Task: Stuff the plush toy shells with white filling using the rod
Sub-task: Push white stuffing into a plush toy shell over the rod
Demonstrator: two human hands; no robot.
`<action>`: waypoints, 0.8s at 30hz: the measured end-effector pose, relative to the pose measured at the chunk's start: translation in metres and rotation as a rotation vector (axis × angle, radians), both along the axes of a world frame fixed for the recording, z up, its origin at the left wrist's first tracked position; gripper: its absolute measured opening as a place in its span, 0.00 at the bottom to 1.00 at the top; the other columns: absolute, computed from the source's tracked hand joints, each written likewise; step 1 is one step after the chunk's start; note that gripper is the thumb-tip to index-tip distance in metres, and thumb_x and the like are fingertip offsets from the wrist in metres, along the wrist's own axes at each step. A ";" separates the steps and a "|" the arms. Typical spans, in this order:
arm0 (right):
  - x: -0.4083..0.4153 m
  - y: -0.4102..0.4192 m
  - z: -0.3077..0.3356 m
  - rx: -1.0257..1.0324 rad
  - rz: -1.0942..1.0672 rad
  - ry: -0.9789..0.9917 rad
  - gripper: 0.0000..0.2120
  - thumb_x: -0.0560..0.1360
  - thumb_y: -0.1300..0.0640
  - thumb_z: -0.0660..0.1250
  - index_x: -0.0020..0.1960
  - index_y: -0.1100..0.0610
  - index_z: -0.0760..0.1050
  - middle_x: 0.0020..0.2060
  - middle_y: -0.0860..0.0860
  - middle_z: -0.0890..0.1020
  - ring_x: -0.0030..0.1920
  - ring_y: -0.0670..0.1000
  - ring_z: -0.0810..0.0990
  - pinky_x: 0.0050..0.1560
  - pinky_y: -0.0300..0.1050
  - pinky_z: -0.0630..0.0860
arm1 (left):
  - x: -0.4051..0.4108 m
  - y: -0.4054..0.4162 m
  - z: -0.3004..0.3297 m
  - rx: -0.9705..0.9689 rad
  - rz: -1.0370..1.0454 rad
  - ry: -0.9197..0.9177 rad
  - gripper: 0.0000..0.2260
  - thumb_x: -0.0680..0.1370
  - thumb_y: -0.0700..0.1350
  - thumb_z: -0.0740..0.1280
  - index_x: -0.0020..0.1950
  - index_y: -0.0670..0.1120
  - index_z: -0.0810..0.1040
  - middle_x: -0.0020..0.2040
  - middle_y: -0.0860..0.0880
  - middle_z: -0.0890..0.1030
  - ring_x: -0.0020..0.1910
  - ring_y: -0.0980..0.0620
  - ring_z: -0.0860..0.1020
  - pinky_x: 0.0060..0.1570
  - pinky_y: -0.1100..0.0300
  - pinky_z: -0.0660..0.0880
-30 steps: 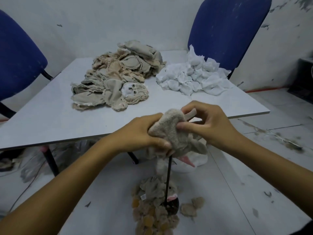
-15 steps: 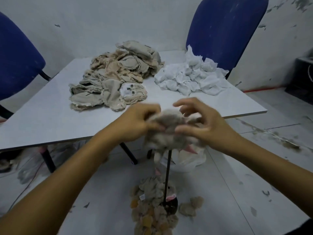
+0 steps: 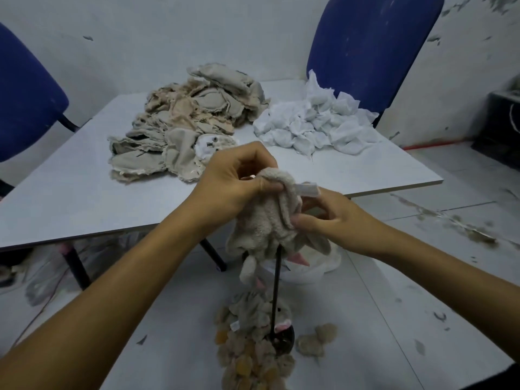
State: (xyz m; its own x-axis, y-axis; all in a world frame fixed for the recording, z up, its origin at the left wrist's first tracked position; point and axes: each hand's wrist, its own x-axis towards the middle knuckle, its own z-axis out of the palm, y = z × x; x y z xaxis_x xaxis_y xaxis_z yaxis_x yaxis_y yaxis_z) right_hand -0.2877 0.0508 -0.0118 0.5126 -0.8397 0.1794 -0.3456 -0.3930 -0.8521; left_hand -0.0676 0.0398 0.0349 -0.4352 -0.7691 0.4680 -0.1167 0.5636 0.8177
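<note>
I see the beige fuzzy plush toy shell [image 3: 270,220] held in the air in front of the near edge of the pale grey bench [image 3: 70,192], draped over the top of a thin black upright rod [image 3: 275,291]. My left hand [image 3: 233,184] has its grip closed on the shell's upper left side, fingers curled into the fabric. My right hand [image 3: 332,218] pinches the shell's right side between thumb and fingers; a small white fabric tag [image 3: 306,189] sticks out just above it. The top of the rod is hidden inside the shell, so I cannot tell how far it reaches. Its round dark base [image 3: 284,337] stands on the floor, partly buried by a heap of finished tan plush toys [image 3: 253,347] that is cut off at the lower frame edge. On the bench, well apart from my hands, lie a pile of flat beige unstuffed shells [image 3: 191,119] and, to its right, a pile of white filling wads [image 3: 318,122]. Behind the shell, a white bag or tub [image 3: 315,266] on the floor is mostly hidden. Two blue chairs [image 3: 371,43] stand by the bench.
</note>
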 end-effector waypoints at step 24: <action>0.007 0.008 -0.001 -0.483 -0.129 0.156 0.06 0.73 0.54 0.75 0.48 0.54 0.85 0.35 0.43 0.76 0.35 0.42 0.73 0.37 0.38 0.68 | 0.003 0.002 -0.018 0.025 -0.025 -0.801 0.15 0.66 0.45 0.66 0.41 0.68 0.72 0.37 0.63 0.77 0.40 0.63 0.75 0.36 0.70 0.68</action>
